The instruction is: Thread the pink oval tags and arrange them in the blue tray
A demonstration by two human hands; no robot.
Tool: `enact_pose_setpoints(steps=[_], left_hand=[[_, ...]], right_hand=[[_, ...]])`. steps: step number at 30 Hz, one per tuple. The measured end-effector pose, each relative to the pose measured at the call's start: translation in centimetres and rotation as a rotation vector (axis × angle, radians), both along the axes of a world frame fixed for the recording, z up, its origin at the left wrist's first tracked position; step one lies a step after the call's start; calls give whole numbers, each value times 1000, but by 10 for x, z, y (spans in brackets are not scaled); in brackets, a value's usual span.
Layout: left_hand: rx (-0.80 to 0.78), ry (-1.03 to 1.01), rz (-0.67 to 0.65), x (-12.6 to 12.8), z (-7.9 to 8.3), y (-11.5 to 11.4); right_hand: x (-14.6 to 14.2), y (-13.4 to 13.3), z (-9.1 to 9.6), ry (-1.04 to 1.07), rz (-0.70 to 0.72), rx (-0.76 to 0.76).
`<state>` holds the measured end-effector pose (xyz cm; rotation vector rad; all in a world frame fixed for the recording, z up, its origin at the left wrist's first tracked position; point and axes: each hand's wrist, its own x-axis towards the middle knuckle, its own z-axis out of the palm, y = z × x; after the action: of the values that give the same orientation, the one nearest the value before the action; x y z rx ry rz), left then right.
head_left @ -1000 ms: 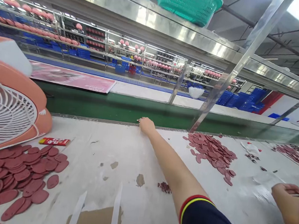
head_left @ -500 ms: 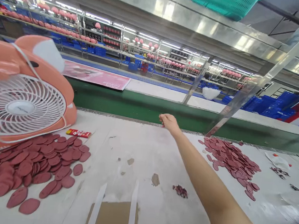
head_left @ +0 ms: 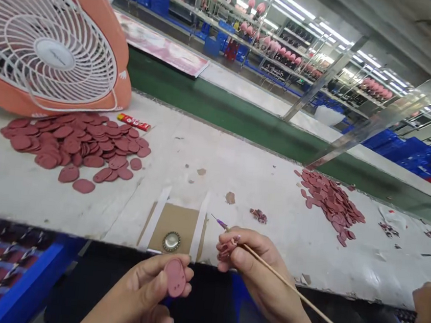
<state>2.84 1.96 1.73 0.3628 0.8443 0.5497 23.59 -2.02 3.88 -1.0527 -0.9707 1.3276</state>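
In the head view, my left hand (head_left: 147,293) pinches an oval dark-pink disc (head_left: 175,277) with a few small holes between thumb and fingers. My right hand (head_left: 260,279) grips a thin wooden stick (head_left: 290,288) with a purple, finely pointed tip, along with a clump of small reddish pieces (head_left: 228,247) whose kind I cannot make out. Between and beyond the hands, a small round crimped metal cap (head_left: 171,241) rests on a brown cardboard piece (head_left: 178,221) with white strips at its sides. Another reddish clump (head_left: 258,216) lies past my right hand.
A pile of pink discs (head_left: 86,143) lies at left before an orange fan (head_left: 127,70); a second pile (head_left: 329,199) is at right. A red-yellow packet (head_left: 134,121) lies nearby. A blue crate (head_left: 21,285) stands below left. Another person's arm (head_left: 428,317) shows at the right edge.
My right hand has come back from the table's far edge and now holds the stick and reddish pieces. My left hand has entered view with a disc. The view has tilted downward.
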Motion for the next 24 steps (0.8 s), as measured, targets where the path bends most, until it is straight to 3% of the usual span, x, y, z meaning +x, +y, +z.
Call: enact_pose_setpoints(steps=[5,11,24], left_hand=[[-6,19,-18,-5,5,-10],[35,-106,-48,-11,-1,-13],[7,-87,-32,-13,0,-12]], right_hand=[[-18,-13,5,-189,32,40],[-30,-16,15,-424,94,144],[-35,-8,17,-506,102,184]])
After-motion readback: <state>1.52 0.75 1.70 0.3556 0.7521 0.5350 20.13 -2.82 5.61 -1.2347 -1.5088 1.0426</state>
